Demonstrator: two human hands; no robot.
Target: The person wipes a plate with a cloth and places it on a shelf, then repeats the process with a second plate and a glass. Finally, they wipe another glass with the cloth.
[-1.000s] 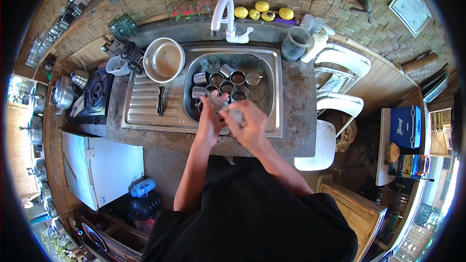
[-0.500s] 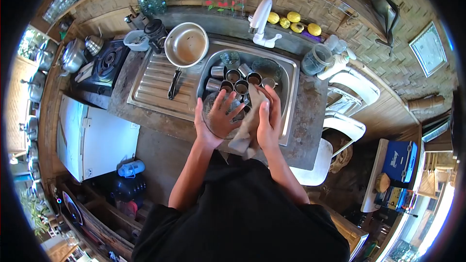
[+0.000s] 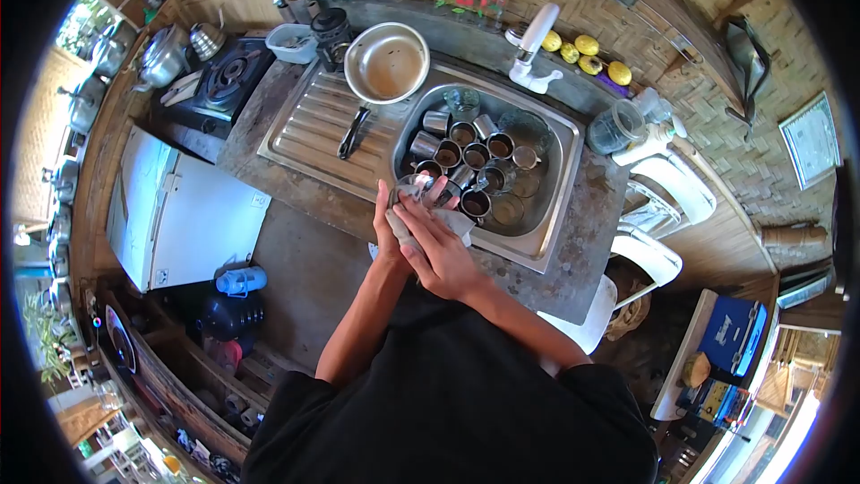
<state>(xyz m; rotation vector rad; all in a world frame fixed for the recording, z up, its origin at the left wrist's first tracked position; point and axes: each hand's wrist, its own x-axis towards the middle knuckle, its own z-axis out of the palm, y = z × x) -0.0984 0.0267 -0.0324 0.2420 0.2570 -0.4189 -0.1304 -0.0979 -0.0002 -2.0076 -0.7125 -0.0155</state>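
Note:
In front of my body, at the near edge of the sink (image 3: 548, 255), my left hand (image 3: 391, 231) supports a clear glass piece (image 3: 414, 186), whose exact shape is partly hidden. My right hand (image 3: 437, 249) lies over it, pressing a pale grey cloth (image 3: 457, 223) against the glass. The cloth's end sticks out to the right of the fingers. Beyond the hands, the basin holds several metal cups (image 3: 476, 203), some with brown residue inside, and several clear glasses (image 3: 462, 103).
A metal pan (image 3: 387, 63) with a black handle rests on the ridged drainboard (image 3: 313, 139). Behind the basin stand a white faucet (image 3: 535, 45) and yellow fruits (image 3: 587, 45). A glass jar (image 3: 615, 127) is at the right; a stove (image 3: 235, 76) and white fridge (image 3: 193, 211) are at the left.
My hands have come together; the left was spread behind the glass and the right held the hanging cloth apart from it. The cloth now presses on the glass. The view has shifted.

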